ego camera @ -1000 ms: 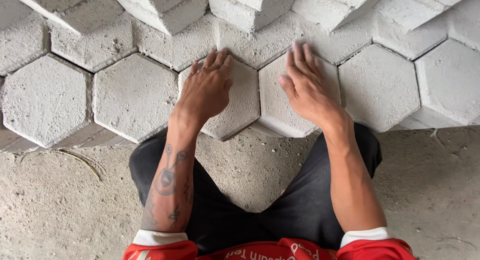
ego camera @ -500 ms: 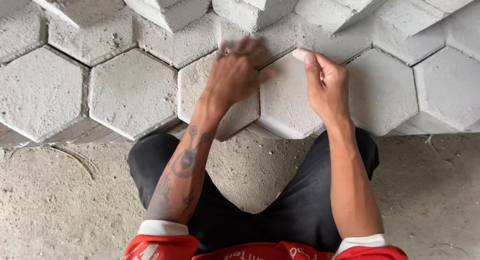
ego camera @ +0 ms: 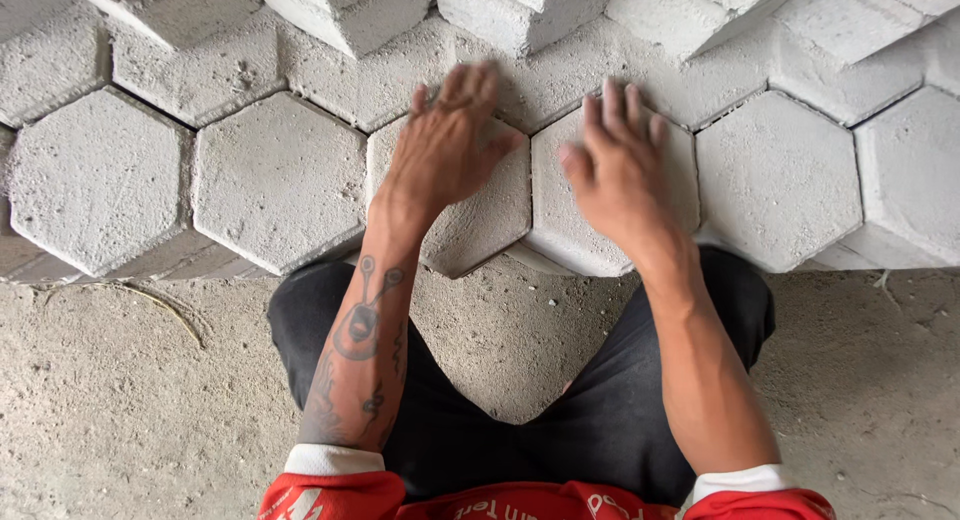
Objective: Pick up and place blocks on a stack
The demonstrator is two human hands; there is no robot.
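Note:
I look down on a row of grey hexagonal concrete paving blocks laid side by side. My left hand [ego camera: 447, 145] lies flat, fingers spread, on one middle block [ego camera: 470, 225]. My right hand [ego camera: 617, 170] rests palm down on the neighbouring block [ego camera: 560, 220] to its right. Neither hand grips anything. My knees in dark trousers sit just below the row, and the left forearm carries a tattoo.
More hexagonal blocks [ego camera: 275, 180] extend left and right [ego camera: 775, 175]. Loose blocks are stacked behind the row along the top [ego camera: 350, 10]. Bare sandy ground [ego camera: 120, 400] lies in front of the row, around my legs.
Both hands were further up the blocks half a second ago, the left one curled; now they lie flat and spread on the two middle blocks. The view has shifted slightly.

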